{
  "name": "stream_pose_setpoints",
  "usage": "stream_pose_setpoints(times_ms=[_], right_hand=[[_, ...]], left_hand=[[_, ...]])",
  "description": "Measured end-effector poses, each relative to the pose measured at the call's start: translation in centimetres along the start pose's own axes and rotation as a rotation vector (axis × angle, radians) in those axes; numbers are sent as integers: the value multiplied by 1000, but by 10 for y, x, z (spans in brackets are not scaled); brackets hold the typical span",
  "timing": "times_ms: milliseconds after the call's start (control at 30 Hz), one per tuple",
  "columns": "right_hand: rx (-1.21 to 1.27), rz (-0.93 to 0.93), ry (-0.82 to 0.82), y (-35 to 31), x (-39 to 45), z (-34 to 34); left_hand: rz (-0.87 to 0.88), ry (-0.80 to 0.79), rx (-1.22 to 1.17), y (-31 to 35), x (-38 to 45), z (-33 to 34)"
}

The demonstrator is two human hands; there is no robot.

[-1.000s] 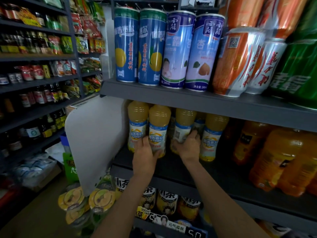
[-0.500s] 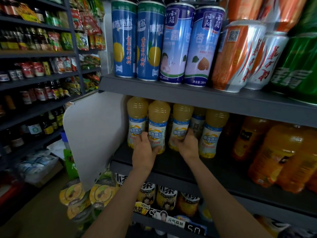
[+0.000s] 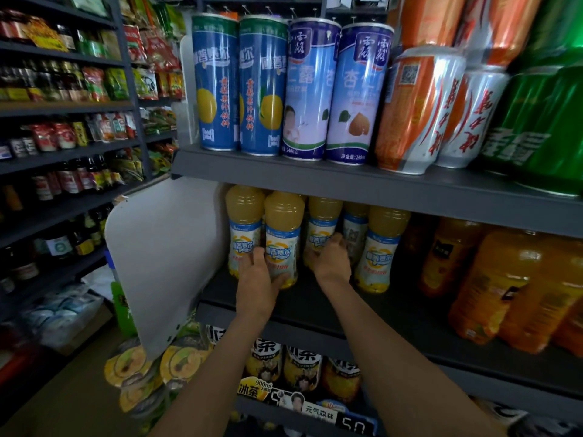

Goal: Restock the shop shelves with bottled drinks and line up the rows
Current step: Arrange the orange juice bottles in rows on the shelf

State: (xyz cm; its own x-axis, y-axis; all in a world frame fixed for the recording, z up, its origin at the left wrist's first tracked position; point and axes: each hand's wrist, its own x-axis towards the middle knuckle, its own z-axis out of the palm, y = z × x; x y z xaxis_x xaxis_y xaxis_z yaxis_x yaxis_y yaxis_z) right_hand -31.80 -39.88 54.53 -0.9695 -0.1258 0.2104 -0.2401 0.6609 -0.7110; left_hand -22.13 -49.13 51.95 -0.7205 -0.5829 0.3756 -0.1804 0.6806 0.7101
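Nearest to the camera, two bare forearms reach up to the dark grey metal middle shelf (image 3: 394, 313). Under them, on the lowest shelf, stand iced tea bottles (image 3: 301, 364) with black and white labels, and a price strip (image 3: 303, 405) where "900ml", "冰茶", "元气森林" and "5.0" can be read.

The left hand (image 3: 257, 280) grasps the second yellow juice bottle (image 3: 281, 238) low on its body; the thumb lies on the label side and the fingers curl around the base. This bottle is smooth clear plastic with pale yellow juice and a white and blue label with the characters "普赛尔". It stands upright at the front of the middle shelf, touching the first juice bottle (image 3: 244, 228) on its left. The right hand (image 3: 331, 261) holds the third juice bottle (image 3: 321, 228), with its fingers curled around the lower label. A fifth juice bottle (image 3: 380, 247) stands just beside this hand, on its right. Further right are large orange drink bottles (image 3: 492, 285), rounder and darker.

On the shelf above stand tall slim cans: two blue cans (image 3: 239, 86) with a yellow fruit picture, then two pale blue cans (image 3: 337, 93) marked "露露", "杏仁露" and "240mL". Beside them are orange and silver cans (image 3: 419, 111) and a green can (image 3: 542, 130).

A white curved panel (image 3: 161, 260) closes the shelf end on the left. Far left, dark shelves (image 3: 66, 105) carry sauce bottles and snack bags, too small to read.
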Motion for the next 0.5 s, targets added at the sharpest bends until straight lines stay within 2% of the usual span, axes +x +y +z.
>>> stream_pose_setpoints(times_ms=[133,267,367,433,500], right_hand=[[-9,-109,72,8,-17,-13],[43,-392,449,23,-38,-45],[73,-289,609,36,-42,-64],[128,-142,513,45,-34,-71],[212,-51,311,55,-26,-75]], left_hand=[[8,-3,-4,0,-1,0],[15,4,-24,-1,-1,1],[8,4,-33,1,-1,1],[6,3,-33,2,-1,1],[-5,-1,-32,2,-1,1]])
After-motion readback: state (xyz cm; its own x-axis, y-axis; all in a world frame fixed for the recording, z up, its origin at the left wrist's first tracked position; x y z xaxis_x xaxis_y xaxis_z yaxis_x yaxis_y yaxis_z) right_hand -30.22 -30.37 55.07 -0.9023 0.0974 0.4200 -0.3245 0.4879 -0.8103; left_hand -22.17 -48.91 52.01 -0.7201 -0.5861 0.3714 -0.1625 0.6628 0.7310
